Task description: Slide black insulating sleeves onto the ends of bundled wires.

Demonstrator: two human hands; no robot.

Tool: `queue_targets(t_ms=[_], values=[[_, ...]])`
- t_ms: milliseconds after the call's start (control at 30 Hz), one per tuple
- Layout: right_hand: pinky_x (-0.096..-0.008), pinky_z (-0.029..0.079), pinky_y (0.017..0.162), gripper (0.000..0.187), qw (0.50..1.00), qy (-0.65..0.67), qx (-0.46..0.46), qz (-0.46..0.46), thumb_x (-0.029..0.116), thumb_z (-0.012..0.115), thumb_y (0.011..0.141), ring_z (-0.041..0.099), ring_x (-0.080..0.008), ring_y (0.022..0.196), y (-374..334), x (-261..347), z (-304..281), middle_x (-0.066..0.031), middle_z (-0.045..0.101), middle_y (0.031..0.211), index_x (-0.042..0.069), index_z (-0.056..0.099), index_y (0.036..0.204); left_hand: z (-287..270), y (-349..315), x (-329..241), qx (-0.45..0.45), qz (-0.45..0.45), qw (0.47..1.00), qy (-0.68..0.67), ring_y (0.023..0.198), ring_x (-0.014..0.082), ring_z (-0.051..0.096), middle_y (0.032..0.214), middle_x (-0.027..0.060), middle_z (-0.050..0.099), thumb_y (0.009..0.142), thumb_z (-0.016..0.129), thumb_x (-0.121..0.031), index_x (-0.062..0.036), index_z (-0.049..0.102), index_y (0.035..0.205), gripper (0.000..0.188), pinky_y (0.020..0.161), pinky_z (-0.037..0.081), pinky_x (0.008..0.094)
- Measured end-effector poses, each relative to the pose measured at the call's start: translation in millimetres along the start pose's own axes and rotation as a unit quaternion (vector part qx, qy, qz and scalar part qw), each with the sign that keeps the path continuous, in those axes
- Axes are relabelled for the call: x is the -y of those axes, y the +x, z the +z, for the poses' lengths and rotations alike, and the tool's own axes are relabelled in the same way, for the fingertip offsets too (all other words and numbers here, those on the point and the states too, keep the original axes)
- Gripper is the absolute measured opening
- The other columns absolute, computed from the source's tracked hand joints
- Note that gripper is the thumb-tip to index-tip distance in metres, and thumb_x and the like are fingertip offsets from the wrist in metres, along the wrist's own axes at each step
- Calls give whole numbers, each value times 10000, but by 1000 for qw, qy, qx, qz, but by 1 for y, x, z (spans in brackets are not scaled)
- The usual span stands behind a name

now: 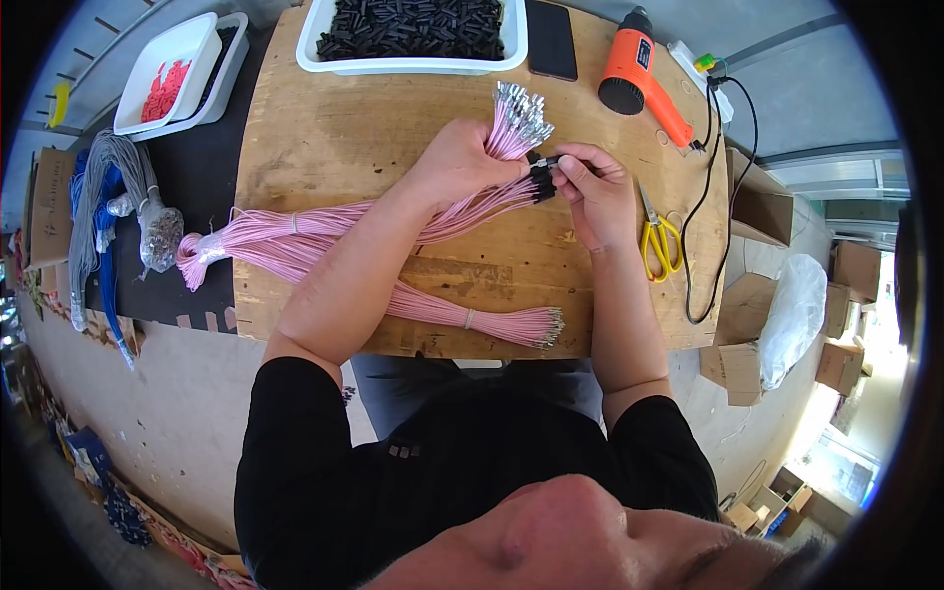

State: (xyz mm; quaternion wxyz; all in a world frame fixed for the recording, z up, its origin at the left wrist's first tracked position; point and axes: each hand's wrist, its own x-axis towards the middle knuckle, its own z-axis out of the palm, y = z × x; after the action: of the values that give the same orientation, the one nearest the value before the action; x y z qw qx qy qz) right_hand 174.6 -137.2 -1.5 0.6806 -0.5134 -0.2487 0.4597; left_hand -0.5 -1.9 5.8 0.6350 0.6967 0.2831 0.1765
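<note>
My left hand (462, 162) is closed around a bundle of pink wires (334, 218), whose silvery metal terminals (521, 116) fan out above the fist. Just right of it, several wire ends carry black sleeves (542, 184). My right hand (598, 192) is closed in a pinch, thumb against fingers, on a small dark piece that looks like a black sleeve (554, 160), at a wire end beside my left thumb. Toward the table's near edge lies another tied bundle of pink wires (482, 321) with bare metal ends.
A white tray (413, 67) of black sleeves and a dark phone (551, 41) lie at the back. An orange heat gun (629, 74) with a black cord and yellow scissors (659, 241) are on the right. Left are white trays (202, 98) and grey cable bundles (147, 197).
</note>
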Motion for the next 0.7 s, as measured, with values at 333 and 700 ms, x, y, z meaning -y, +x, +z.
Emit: queue_targets(t_ms=[333,700], values=[[-201,447,586,93,1000,2,11,9,20,688,924,601,-98,696,-1,-1,2,-54,688,856,-19,693,1008,0,2,6,12,3,1000,14,742,79,602,807,31,699,797,793,-149,5,730,927,211,696,497,272],[-199,445,587,89,1000,-10,2,-15,11,684,923,596,-89,692,1,-2,-1,-44,688,851,-13,694,1008,-1,3,6,29,-52,993,-99,712,106,622,800,50,694,818,786,-129,27,724,922,198,663,494,263]])
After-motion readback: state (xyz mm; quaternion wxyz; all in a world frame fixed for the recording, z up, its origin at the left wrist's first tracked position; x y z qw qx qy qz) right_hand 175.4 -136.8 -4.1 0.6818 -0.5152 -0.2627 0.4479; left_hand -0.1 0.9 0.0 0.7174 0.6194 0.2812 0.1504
